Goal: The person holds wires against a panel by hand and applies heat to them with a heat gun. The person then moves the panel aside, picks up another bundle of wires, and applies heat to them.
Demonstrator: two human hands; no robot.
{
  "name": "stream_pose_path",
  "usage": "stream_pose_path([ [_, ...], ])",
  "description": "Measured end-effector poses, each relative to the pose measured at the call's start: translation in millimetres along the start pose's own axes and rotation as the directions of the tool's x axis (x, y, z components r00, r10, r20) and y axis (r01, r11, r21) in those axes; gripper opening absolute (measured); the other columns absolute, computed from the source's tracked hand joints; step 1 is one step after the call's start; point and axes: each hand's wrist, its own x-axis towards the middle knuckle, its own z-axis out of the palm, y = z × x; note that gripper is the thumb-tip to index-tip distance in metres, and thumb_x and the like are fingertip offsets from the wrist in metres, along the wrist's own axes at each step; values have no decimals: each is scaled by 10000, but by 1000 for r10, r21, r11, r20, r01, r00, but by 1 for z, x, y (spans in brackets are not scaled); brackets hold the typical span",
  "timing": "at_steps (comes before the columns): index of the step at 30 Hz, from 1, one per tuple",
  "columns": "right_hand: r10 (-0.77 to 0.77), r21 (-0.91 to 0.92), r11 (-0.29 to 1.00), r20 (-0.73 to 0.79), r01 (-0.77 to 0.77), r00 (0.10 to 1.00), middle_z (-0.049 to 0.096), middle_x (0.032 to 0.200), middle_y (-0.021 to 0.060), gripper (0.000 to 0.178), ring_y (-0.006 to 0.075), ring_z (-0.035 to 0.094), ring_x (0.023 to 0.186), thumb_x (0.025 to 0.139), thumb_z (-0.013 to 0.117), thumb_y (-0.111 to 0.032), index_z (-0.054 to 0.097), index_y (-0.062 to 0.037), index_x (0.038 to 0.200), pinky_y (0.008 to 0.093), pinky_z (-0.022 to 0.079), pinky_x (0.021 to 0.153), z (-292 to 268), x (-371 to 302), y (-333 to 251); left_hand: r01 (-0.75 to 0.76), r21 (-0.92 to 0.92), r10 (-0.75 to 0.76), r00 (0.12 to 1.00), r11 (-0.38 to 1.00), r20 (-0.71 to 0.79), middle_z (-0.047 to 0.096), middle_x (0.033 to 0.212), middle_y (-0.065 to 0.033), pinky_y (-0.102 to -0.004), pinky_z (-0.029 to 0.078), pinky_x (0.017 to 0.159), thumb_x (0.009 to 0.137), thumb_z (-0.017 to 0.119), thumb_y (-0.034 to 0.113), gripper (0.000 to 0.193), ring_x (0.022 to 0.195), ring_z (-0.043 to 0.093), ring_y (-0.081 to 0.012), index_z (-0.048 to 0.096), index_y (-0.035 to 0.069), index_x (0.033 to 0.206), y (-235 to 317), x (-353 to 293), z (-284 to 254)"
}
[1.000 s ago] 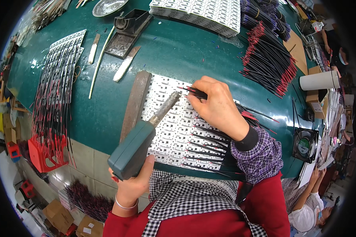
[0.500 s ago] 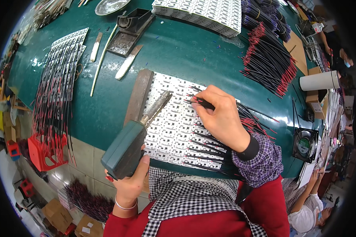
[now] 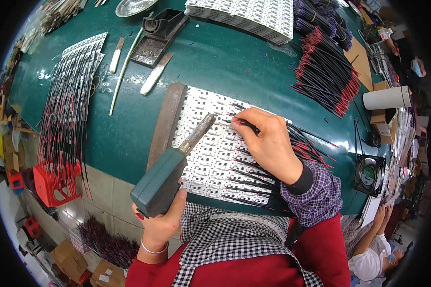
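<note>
My left hand (image 3: 164,225) is wrapped round the handle of a dark green soldering gun (image 3: 159,181). Its grey, crusted tip points up and right over a white circuit board panel (image 3: 203,160) and ends a little left of my right fingertips. With thumb and fingers pinched, my right hand (image 3: 269,141) holds black wires (image 3: 246,124) with red ends over the panel's upper right. Below that hand, a row of similar wires (image 3: 249,177) lies along the panel's right side. A brown bar (image 3: 167,124) rests along the panel's left edge.
A stack of white panels (image 3: 244,19) and a pile of black-and-red wires (image 3: 325,71) lie at the back. Farther left are a black solder stand (image 3: 160,36), two wrapped blades and a wired panel (image 3: 72,91). A small fan (image 3: 369,174) and a white cup (image 3: 387,98) stand right.
The soldering gun in my left hand has shifted right, its tip coming nearer my right fingertips. My right hand has barely moved and still pinches the wires.
</note>
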Motion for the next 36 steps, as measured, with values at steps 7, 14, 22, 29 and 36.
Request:
stream_pose_path([
  [7, 11, -45, 999, -22, -12, 1000, 636, 739, 136, 103, 315, 635, 616, 828, 684, -91, 666, 6, 856, 405, 485, 585, 4, 1, 3, -5, 41, 3, 999, 999, 54, 690, 920, -63, -212, 416, 509, 806, 706, -75, 298, 593, 537, -61, 664, -36, 1098, -4, 1, -3],
  [14, 38, -44, 998, -20, -39, 999, 635, 734, 131, 112, 311, 633, 614, 822, 685, -94, 658, 13, 843, 404, 481, 579, 4, 3, 2, -39, 152, 30, 998, 988, 59, 699, 765, -81, -264, 503, 572, 748, 757, -11, 166, 612, 649, -150, 692, -43, 897, -1, 3, 1],
  [22, 24, -46, 999, -18, -25, 1000, 623, 728, 143, 114, 330, 627, 618, 821, 676, -88, 654, 23, 835, 418, 480, 589, 4, 3, 3, -45, 139, 44, 999, 989, 7, 702, 793, -85, -266, 505, 571, 760, 768, 3, 190, 631, 646, -140, 698, -47, 929, -3, -2, -1],
  [29, 67, -4, 998, 9, -67, 998, 653, 753, 181, 149, 379, 637, 659, 830, 671, -105, 661, 44, 821, 439, 486, 612, 2, 7, 8, -30, 115, 29, 999, 993, 15, 713, 824, -102, -266, 513, 591, 767, 764, -1, 214, 657, 659, -142, 692, -60, 960, -2, 0, -1],
  [36, 97, 32, 994, 68, -100, 993, 668, 774, 202, 179, 387, 642, 673, 833, 668, -124, 671, 55, 835, 433, 494, 628, 0, 10, 6, -212, 231, 194, 976, 950, 98, 698, 788, -100, -269, 505, 572, 747, 765, -8, 192, 608, 652, -167, 689, -47, 919, -10, 0, -4],
])
